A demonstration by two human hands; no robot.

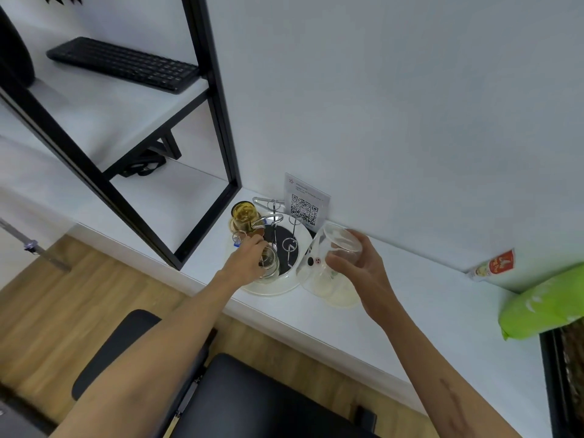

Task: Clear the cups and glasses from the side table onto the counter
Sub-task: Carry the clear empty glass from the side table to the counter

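A white desk (410, 298) is seen along the wall, with a black-framed shelf unit (202, 99) at its far left end. Just right of that unit, a round white tray (303, 241) with a wire cup rack (275, 210) is set on the desk. A clear glass (341, 245) is held tilted by the right hand (357, 267), just right of the tray, the fingers curled round it. A smaller glass (270, 263) at the tray's near edge is gripped by the left hand (249, 260). An amber glass (244, 214) is seen on the rack at the tray's far left. A QR code card (305, 205) is propped behind the tray.
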